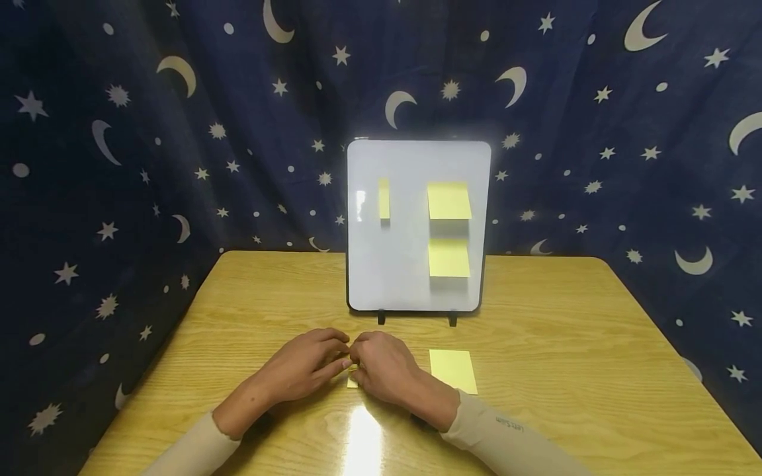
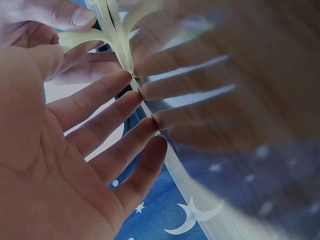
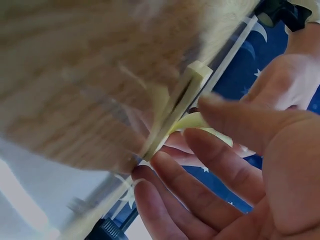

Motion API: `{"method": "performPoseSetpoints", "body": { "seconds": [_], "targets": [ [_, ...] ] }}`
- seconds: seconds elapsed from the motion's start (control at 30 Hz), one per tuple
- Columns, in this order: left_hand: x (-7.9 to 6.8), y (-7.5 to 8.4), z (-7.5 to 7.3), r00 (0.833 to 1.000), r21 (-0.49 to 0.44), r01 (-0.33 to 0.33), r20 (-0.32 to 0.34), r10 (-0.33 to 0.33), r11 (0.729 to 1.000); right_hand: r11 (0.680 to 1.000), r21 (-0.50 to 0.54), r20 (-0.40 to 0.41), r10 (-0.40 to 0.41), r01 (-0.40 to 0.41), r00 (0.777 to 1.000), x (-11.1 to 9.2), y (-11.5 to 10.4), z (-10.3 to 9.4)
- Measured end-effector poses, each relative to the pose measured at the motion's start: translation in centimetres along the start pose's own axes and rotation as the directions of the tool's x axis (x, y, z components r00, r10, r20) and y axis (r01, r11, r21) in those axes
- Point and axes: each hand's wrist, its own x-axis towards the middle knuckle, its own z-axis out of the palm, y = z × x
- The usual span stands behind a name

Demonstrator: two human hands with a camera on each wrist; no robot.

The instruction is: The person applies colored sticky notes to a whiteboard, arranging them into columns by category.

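Observation:
On the table in front of the whiteboard, both hands meet over a small pad of narrow yellow sticky notes (image 3: 182,97). The top strip (image 2: 82,36) curls up off the pad. My left hand (image 1: 306,365) has its fingers spread and nearly straight, fingertips down at the pad and table. Its thumb is at the raised end of the strip. My right hand (image 1: 387,367) comes from the other side, thumb and forefinger apart on either side of the strip. From the head view, the hands hide most of the pad.
Behind the hands a whiteboard (image 1: 411,264) stands on small black feet. It bears a narrow yellow note (image 1: 383,198) and two square yellow notes, upper (image 1: 449,201) and lower (image 1: 449,258). Beside the right forearm lies a square yellow pad (image 1: 454,369). Starry curtains hang around the wooden table (image 1: 565,344).

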Motion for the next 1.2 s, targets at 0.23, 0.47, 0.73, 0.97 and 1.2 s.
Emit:
{"method": "performPoseSetpoints", "body": {
  "seconds": [0.23, 0.47, 0.73, 0.97, 1.2],
  "targets": [
    [0.2, 0.0, 0.0, 1.0, -0.001, -0.002, 0.012, 0.002, 1.0, 0.996, 0.088, 0.084, 0.026, -0.034, 0.996, -0.1, 0.3, -0.7],
    [0.2, 0.0, 0.0, 1.0, 0.01, -0.021, 0.009, 0.021, 1.0, 0.997, 0.07, 0.045, 0.015, -0.018, 0.999, -0.1, 0.4, -0.7],
    [-0.8, 0.2, 0.0, 0.998, 0.081, -0.06, 0.008, 0.06, 0.995, 0.996, 0.082, 0.013, 0.028, -0.029, 1.0, 0.2, 0.6, -0.3],
    [-1.4, 1.5, -0.2, 0.991, 0.244, -0.114, -0.044, 0.128, 0.963, 0.992, 0.118, -0.003, 0.04, -0.039, 0.999, 0.4, 0.8, -0.6],
    [-1.8, 3.2, -0.3, 0.979, 0.336, -0.171, -0.052, 0.199, 0.926, 0.992, 0.125, -0.028, 0.032, -0.028, 0.999, 0.6, 0.9, -0.6]
  ]
}}
